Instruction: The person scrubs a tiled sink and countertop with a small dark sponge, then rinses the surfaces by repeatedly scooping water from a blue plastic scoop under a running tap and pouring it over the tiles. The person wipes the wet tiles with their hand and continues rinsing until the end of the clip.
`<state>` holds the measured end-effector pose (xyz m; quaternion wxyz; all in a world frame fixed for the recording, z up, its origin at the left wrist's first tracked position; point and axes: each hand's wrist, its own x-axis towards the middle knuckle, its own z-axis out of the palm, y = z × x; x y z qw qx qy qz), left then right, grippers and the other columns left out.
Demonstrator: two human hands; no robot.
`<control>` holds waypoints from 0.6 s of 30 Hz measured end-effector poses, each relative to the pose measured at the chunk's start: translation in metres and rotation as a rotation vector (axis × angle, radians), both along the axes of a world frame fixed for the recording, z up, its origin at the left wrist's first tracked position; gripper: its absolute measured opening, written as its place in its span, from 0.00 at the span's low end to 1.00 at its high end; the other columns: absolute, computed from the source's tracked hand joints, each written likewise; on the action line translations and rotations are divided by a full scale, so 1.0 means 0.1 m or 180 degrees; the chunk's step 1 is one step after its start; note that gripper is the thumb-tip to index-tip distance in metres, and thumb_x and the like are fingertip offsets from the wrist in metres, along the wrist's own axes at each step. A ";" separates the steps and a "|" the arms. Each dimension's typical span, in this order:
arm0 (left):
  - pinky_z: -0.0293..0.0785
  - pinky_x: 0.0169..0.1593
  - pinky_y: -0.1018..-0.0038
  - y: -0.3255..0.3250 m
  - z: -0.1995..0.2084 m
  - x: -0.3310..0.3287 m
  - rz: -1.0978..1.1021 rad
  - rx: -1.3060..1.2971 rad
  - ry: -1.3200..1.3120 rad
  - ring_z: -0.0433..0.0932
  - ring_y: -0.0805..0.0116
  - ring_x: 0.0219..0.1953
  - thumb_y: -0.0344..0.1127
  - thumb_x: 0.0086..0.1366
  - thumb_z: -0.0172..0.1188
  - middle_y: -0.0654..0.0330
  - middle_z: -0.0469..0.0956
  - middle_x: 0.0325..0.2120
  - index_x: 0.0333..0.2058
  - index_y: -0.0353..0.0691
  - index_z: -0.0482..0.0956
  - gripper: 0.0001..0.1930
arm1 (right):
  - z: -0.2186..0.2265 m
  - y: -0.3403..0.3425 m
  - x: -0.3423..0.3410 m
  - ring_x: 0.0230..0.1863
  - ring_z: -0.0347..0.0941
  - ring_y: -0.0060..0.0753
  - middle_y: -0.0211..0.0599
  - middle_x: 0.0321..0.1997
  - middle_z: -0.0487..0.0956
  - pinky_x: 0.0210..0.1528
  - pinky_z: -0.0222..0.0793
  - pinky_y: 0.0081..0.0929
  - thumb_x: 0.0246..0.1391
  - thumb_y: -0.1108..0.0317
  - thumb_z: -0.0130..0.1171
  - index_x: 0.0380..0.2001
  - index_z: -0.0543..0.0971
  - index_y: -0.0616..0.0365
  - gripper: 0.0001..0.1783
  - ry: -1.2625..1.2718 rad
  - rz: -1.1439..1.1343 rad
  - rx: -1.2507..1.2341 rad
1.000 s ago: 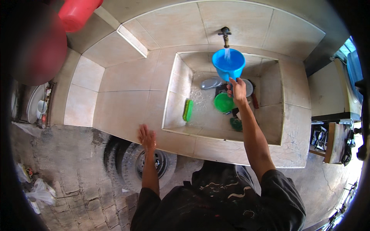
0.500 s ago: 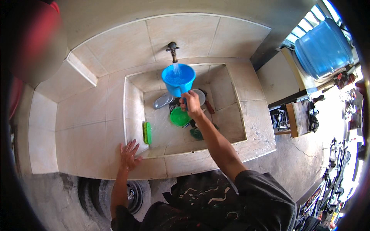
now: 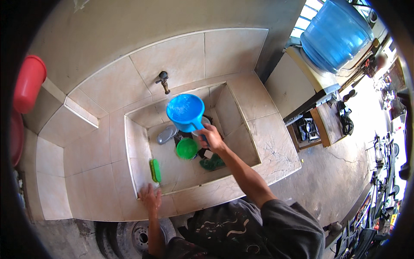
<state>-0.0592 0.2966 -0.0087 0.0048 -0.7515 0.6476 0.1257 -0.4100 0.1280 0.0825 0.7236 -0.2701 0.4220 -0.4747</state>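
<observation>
My right hand (image 3: 210, 137) is closed around the handle of a blue water dipper (image 3: 180, 119) with water in it. The dipper hangs over the tiled sink (image 3: 255, 147), just to the near right of the tap (image 3: 164, 82). My left hand (image 3: 151, 198) rests with fingers spread on the sink's front left corner. Near its fingertips stands a green scrub brush (image 3: 155, 170) against the left sink wall. On the sink floor are a green bowl (image 3: 186, 148), a grey oval item (image 3: 167, 134) and a dark green cloth-like thing (image 3: 211, 162).
A red container (image 3: 29, 84) is at the far left. To the right, a large blue water jug (image 3: 336, 36) sits on a cream stand beside a small wooden cabinet (image 3: 324, 125). A wheel with a tyre (image 3: 142, 236) lies below the counter's front edge.
The dipper has come away from under the tap, nearer to me. The water stream that ran from the tap no longer shows. The view has shifted, and my left hand stays at the sink corner.
</observation>
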 end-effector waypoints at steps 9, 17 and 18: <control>0.71 0.44 0.65 -1.02 0.33 -1.25 -0.0324 -0.1686 0.1445 0.76 0.52 0.39 0.26 0.52 0.56 0.50 0.77 0.37 0.36 0.35 0.78 0.11 | 1.48 0.53 -1.96 0.11 0.54 0.18 0.35 0.17 0.64 0.10 0.47 0.18 0.48 0.70 0.43 0.23 0.64 0.60 0.05 0.0195 0.0682 0.0935; 0.42 0.65 0.60 -4.33 1.62 -3.52 -0.2062 -0.3806 -0.3782 0.47 0.67 0.65 0.36 0.62 0.42 0.60 0.51 0.63 0.58 0.38 0.56 0.25 | 2.48 -0.22 -2.32 0.13 0.58 0.21 0.37 0.20 0.67 0.14 0.50 0.21 0.52 0.68 0.42 0.24 0.65 0.62 0.08 0.0663 0.0365 0.0328; 0.39 0.66 0.62 -4.61 1.73 -3.77 -0.1417 -0.4260 -0.5646 0.45 0.68 0.66 0.38 0.63 0.38 0.62 0.48 0.64 0.59 0.39 0.52 0.26 | 2.50 -0.24 -2.35 0.13 0.58 0.22 0.37 0.20 0.67 0.14 0.50 0.21 0.52 0.68 0.43 0.25 0.65 0.62 0.08 0.0659 0.0121 0.0407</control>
